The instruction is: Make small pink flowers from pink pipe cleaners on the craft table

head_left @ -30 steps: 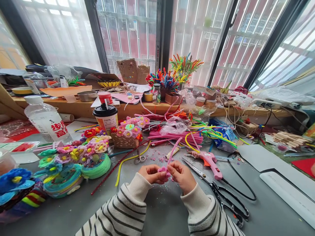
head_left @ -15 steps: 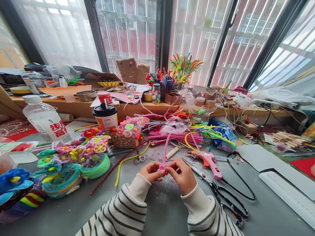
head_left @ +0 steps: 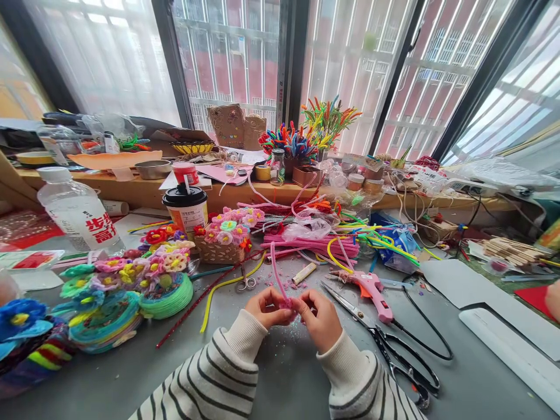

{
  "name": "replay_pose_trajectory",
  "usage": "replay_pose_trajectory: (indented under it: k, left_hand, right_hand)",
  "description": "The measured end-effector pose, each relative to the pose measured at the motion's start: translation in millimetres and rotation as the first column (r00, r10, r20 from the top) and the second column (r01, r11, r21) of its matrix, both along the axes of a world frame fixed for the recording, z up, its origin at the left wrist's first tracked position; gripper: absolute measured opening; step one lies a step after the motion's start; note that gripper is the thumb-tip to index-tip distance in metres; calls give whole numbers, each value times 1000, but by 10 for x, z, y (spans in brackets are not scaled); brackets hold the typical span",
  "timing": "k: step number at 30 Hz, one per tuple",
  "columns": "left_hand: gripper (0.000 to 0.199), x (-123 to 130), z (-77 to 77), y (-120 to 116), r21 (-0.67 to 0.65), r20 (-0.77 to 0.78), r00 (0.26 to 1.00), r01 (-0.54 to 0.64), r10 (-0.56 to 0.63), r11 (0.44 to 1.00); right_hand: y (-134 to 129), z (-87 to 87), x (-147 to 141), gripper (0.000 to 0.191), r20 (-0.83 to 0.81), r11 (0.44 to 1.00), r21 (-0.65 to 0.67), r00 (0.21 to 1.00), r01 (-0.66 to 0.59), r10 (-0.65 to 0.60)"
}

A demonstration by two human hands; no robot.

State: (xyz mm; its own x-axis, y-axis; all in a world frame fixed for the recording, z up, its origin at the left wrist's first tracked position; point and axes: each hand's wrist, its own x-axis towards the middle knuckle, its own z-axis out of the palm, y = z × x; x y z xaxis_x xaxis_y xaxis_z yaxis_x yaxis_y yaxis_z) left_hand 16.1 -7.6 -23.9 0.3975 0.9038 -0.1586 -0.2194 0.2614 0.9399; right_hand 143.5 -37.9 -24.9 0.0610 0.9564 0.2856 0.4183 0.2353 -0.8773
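Observation:
A pink pipe cleaner [head_left: 276, 269] stands up from between my fingertips, its lower end bunched into a small pink shape mostly covered by my fingers. My left hand [head_left: 266, 308] pinches it from the left. From the right, my right hand [head_left: 321, 318] pinches the same bunched end with thumb and forefinger. Pink fluff and glitter lie scattered on the grey table [head_left: 289, 379] around my hands. Just beyond them rests a short glue stick [head_left: 304, 273]. Right of my right hand lie large black-handled scissors [head_left: 385, 338] and a pink glue gun [head_left: 371, 291].
Pipe-cleaner flower pots [head_left: 166, 291] crowd the left, near a water bottle [head_left: 81, 213] and a lidded cup [head_left: 186, 210]. Small scissors [head_left: 246, 282] lie ahead. Behind is a heap of pink pipe cleaners [head_left: 310, 246]. At the far right edge, another person's hand [head_left: 553, 300] touches red sheet material.
The pink pipe cleaner's upper end has swung to the left, and its stem now leans that way. My hands still pinch its lower end, with fingers slightly shifted.

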Motion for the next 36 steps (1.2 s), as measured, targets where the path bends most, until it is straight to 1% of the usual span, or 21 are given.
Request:
replay_pose_trajectory:
  k: [3,7,11,15,18,23,26,31,36]
  left_hand:
    - [34,2,9,2,-1,9,1000,-18,18,1000]
    - [34,9,36,-9,-3,-9,1000,-13,13,1000]
    - [35,33,72,-27,3,-55,998,-11,11,1000]
    - [35,49,93,-34,76,-182,983,-2,16,997]
    - [34,50,92,-30,72,-204,979,-6,20,997]
    - [34,35,58,-6,-35,-154,988,-21,15,999]
    - [35,22,43,10,-53,-146,989,-18,10,998]
    - [33,30,63,-12,40,-140,988,-56,61,998]
    - [35,40,18,-17,112,-161,979,-107,125,988]
  right_hand:
    - [9,1,7,21,-1,999,6,999,-39,39]
    - [18,1,25,19,137,992,95,988,-84,71]
    - [20,-3,40,23,245,977,175,967,-120,75]
    - [10,8,42,25,305,964,185,943,-193,131]
    - [7,13,40,26,319,957,175,933,-230,166]
    - [15,10,41,24,290,961,167,943,-219,164]
    - [15,6,31,24,264,964,158,950,-212,165]
    - [14,-43,-7,25,247,985,144,968,-91,53]
    - [28,-111,-50,29,324,980,194,946,-41,-25]
